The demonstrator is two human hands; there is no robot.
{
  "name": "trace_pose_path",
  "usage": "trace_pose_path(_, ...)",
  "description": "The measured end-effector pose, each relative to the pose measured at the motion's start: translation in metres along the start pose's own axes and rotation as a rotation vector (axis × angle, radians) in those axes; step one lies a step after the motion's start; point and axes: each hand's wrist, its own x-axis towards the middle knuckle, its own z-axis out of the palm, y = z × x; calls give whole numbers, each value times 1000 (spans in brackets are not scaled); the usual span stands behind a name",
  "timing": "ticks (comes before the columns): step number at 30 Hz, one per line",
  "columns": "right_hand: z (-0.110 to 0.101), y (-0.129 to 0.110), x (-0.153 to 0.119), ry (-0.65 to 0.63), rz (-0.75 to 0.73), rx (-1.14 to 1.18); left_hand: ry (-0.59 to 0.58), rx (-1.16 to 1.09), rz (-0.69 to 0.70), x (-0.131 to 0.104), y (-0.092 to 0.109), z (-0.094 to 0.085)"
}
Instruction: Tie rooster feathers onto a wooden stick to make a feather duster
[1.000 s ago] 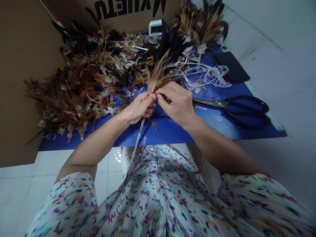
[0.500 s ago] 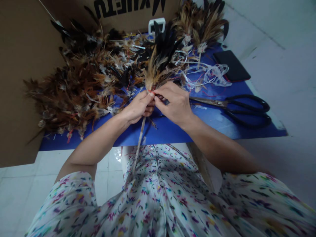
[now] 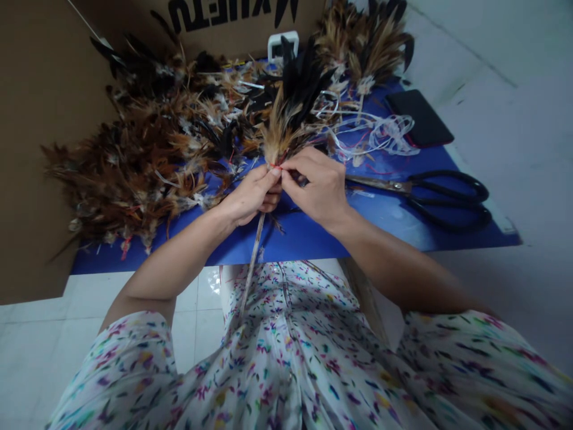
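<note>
My left hand (image 3: 256, 194) is closed around a thin stick (image 3: 253, 257) just below a bunch of brown and black feathers (image 3: 280, 128). The stick slants down toward my lap, and the feathers fan out away from me. Red string (image 3: 276, 164) circles the base of the feathers. Close beside the left thumb, my right hand (image 3: 316, 185) pinches the red string between thumb and forefinger. The part of the stick inside my left fist is hidden.
Loose feathers (image 3: 129, 173) pile across the left of the blue table (image 3: 380, 221). Black-handled scissors (image 3: 403, 188) lie at right, below clear plastic strips (image 3: 389, 134) and a dark phone (image 3: 421, 116). Feather bundles (image 3: 367, 48) and a cardboard box (image 3: 237, 30) stand behind.
Both hands keep nearly the same place and grip. The red string shows a little more at the feather base, and my right fingers have shifted slightly.
</note>
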Motion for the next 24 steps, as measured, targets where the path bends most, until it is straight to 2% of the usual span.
trace_pose_path(13, -4, -3, 8, -33, 174, 208, -30, 3, -13, 0, 2, 0)
trace_pose_path(24, 5, 7, 8, -92, 348, 438, -61, 56, -35, -2, 5, 3)
